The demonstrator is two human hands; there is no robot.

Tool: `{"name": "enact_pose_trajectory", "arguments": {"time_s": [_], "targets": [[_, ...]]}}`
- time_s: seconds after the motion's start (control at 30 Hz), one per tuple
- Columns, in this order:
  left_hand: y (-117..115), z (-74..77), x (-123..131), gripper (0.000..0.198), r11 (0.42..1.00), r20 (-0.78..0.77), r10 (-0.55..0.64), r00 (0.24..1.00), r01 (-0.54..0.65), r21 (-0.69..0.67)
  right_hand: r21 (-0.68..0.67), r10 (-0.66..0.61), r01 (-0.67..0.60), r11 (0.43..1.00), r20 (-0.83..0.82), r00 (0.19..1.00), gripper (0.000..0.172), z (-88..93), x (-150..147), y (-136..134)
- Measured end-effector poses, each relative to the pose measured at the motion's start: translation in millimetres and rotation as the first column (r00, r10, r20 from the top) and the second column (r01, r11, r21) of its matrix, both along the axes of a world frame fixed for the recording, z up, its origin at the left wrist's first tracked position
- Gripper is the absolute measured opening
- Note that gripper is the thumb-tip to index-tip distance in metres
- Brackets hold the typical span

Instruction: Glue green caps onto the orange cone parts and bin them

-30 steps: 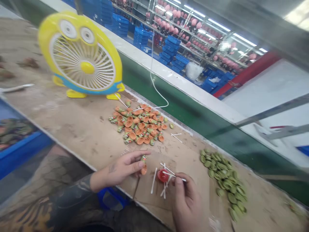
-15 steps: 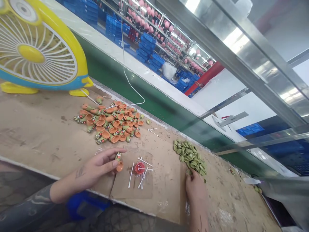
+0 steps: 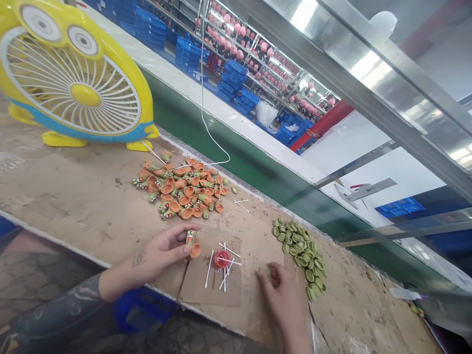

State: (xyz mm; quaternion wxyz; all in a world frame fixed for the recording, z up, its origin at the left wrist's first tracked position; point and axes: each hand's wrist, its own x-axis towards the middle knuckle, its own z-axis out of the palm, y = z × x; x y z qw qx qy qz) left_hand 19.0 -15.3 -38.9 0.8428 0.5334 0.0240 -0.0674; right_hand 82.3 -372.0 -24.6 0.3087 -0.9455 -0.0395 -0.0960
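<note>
Head view: at lower centre the left hand (image 3: 160, 254) grips a figurine (image 3: 190, 239), long axis near-vertical, left of the curled right hand (image 3: 283, 294), whose hold I cannot tell.

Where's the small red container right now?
In the head view, the small red container sits below and left of centre, between the left hand and right hand, with cotton swabs across and beside it.

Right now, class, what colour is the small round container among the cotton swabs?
The small round container is red; it shows best in the head view.
</note>
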Motion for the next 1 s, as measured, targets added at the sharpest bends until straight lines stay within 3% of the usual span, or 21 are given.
{"name": "enact_pose_trajectory", "arguments": {"time_s": [0.1, 0.2, 0.3, 0.37, 0.43, 0.57, 0.77, 1.0], "targets": [[-0.2, -4.6, 0.1, 0.052, 1.0, 0.006, 0.014, 1.0, -0.014, 0.005, 0.041, 0.049, -0.049, 0.998, -0.006, 0.999, 0.026, 8.9, -7.2, 19.4], [-5.8, -4.9, -5.7, 0.044, 0.999, 0.079, 0.041, 0.996, -0.041, 0.0, 0.229, 0.137, -0.129, 0.965, -0.023, 0.99, 0.033, 19.9, -25.6, 46.5], [-15.5, 5.5, -16.6, 0.041, 0.997, 0.123, 0.038, 0.992, -0.029, -0.072, 0.463, 0.334, -0.317, 0.828, 0.045, 0.941, 0.03, 26.7, -46.7, 77.6], [-20.7, 15.7, -23.6, 0.039, 0.996, 0.138, 0.033, 0.99, -0.022, -0.083, 0.519, 0.404, -0.41, 0.75, 0.131, 0.905, 0.029, 29.5, -56.5, 97.0], [-22.5, 24.6, -29.0, 0.036, 0.999, 0.185, 0.034, 0.982, -0.026, -0.042, 0.501, 0.453, -0.484, 0.718, 0.192, 0.871, 0.029, 32.9, -61.0, 112.4], [-17.4, 33.0, -34.8, 0.033, 0.991, 0.339, 0.069, 0.938, -0.104, 0.085, 0.34, 0.575, -0.619, 0.708, 0.232, 0.785, 0.031, 42.3, -59.7, 128.4], [-8.7, 39.5, -38.8, 0.032, 0.914, 0.506, 0.02, 0.862, -0.221, 0.34, 0.225, 0.579, -0.654, 0.722, 0.32, 0.75, 0.03, 52.9, -59.6, 135.1], [-5.8, 45.1, -41.0, 0.027, 0.846, 0.604, -0.082, 0.793, -0.266, 0.463, 0.064, 0.605, -0.663, 0.746, 0.349, 0.715, 0.027, 59.9, -64.9, 134.1]]}}
